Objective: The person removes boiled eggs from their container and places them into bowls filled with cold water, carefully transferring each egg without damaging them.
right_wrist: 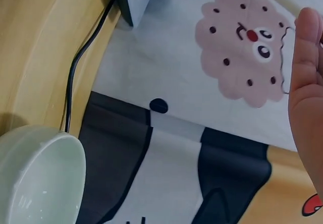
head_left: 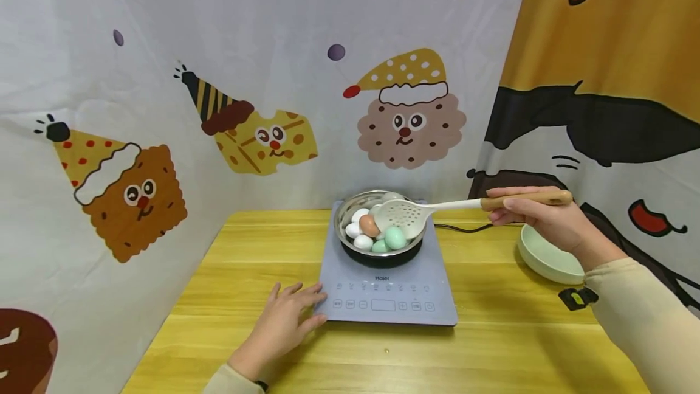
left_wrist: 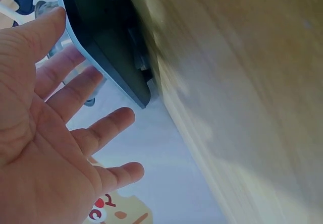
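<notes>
A white skimmer [head_left: 401,217] with a wooden handle is in my right hand [head_left: 552,221], which grips it by that handle. Its perforated head dips over a steel pan [head_left: 341,239] full of eggs. White eggs lie at the left, a brown egg [head_left: 369,225] touches the skimmer's edge, and green eggs [head_left: 395,238] sit at the front. The pan stands on a grey induction cooker [head_left: 432,275]. At the cooker's front left edge rests my left hand [head_left: 287,316], its fingers spread; the left wrist view shows the thumb [left_wrist: 48,30] at that edge.
A pale green bowl [head_left: 549,257] stands on the wooden table [head_left: 508,321] to the right, below my right forearm. A black power cord [head_left: 465,229] runs from the cooker's right side. Behind hangs a cartoon-printed cloth [head_left: 284,29].
</notes>
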Tool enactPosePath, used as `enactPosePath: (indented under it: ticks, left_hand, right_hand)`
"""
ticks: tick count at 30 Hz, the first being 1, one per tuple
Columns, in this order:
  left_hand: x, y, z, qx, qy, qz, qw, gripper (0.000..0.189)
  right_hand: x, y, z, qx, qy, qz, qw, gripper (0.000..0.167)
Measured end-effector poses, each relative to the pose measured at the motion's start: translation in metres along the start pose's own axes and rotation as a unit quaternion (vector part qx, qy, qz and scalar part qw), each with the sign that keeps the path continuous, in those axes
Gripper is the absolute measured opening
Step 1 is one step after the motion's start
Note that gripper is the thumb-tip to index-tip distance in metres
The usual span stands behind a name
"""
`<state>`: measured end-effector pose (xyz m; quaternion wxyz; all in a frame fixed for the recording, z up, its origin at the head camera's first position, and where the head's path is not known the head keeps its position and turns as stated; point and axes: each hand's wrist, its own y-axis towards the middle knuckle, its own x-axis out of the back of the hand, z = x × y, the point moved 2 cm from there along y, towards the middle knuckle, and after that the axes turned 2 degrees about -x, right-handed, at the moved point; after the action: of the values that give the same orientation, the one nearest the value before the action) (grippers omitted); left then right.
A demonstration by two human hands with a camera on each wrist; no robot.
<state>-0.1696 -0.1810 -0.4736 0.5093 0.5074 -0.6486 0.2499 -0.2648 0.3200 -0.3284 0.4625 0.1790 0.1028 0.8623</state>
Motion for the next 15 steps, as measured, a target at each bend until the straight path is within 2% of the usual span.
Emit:
enactPosePath:
  ticks: [5,15]
  left_hand:
    - [-0.002,0.000,0.001,0.001,-0.005,0.000,1.0000,0.044]
    - [-0.001,0.002,0.002,0.004,-0.011,0.009,0.9999,0.044]
  right_hand:
    - [0.006,0.013,-0.004,-0.027,0.030,0.012,0.9991,0.041]
    - [0.010,0.018,-0.004,-0.015,0.043,0.034,0.9984,0.041]
